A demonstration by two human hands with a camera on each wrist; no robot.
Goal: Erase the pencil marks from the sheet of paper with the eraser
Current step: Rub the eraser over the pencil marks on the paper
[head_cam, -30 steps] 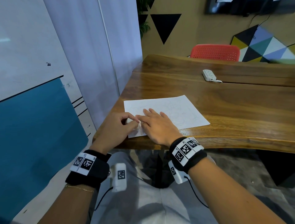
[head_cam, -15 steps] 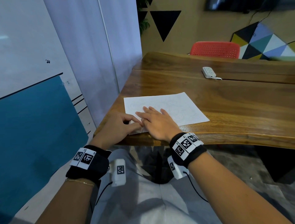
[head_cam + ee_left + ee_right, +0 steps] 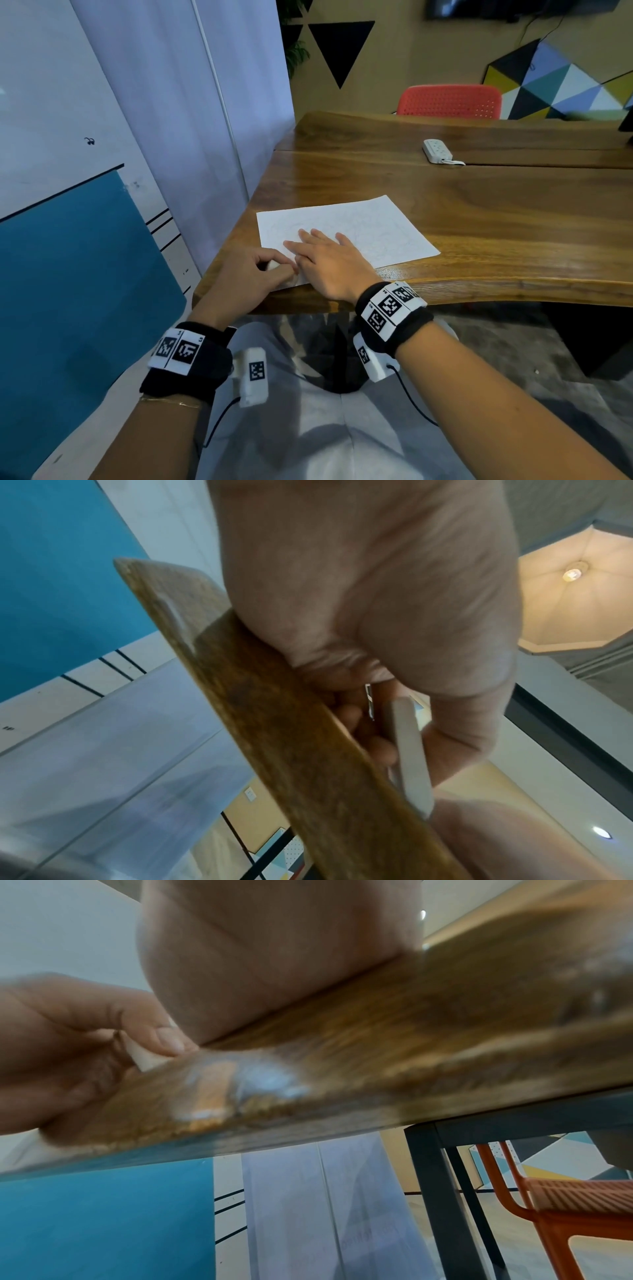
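The left hand (image 3: 250, 274) pinches a small white rubber eraser (image 3: 274, 265) between thumb and curled fingers, at the near left corner of a white sheet of paper with faint pencil lines (image 3: 359, 229). The right hand (image 3: 329, 260) lies flat on the sheet, fingers straight, just beside the left. The sheet rests near the front edge of a brown wooden table (image 3: 513, 233). Farther back lies a white power strip (image 3: 436, 150); a red plastic chair (image 3: 448, 101) stands behind the table
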